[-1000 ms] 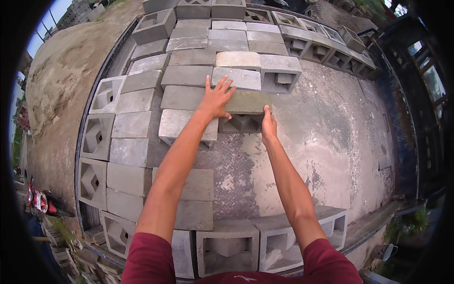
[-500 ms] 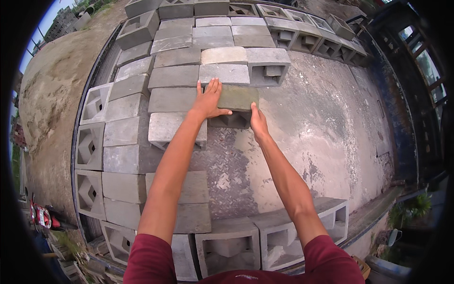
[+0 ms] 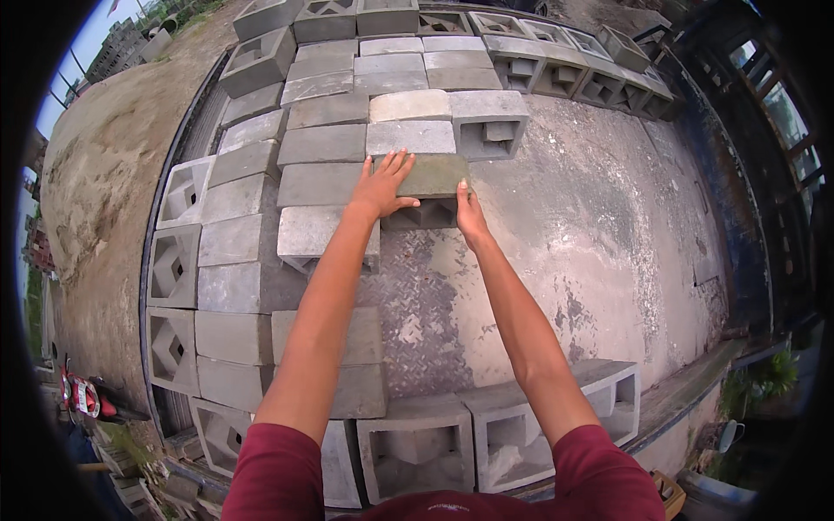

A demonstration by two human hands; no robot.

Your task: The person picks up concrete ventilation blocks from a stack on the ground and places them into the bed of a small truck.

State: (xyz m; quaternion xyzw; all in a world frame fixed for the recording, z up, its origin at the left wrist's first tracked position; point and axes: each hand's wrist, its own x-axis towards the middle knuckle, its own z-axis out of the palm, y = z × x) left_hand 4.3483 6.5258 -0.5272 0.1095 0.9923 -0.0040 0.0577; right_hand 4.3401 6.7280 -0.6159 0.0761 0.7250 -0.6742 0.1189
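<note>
The left hand (image 3: 382,185) lies flat with fingers spread on the top face of a darker, greenish-grey hollow concrete block (image 3: 432,178), its grip open and pressing rather than closed, while the right hand (image 3: 470,217) cups the block's near right corner, thumb and fingers apart against the side; neither hand is clamped round it. The block sits at the near end of a row, touching a paler grey solid-faced block (image 3: 410,136) just beyond the left grip and another grey block (image 3: 320,183) just to the left of it, with a hollow grey block showing its square cavity (image 3: 489,122) beyond and to the right of the right grip. Nearer the person than both grips lies bare, dusty diamond-patterned steel plate (image 3: 426,295) of the flatbed, and a line of open-cored concrete blocks (image 3: 417,447) edges the platform close to the body. To seat the block well, it seems best to keep the left palm pressing down and forward while the right hand steers the corner, sliding it square against its neighbours so no gap stays, and to keep fingertips clear of the joints where faces meet, since a pinch looks the likeliest mishap.
</note>
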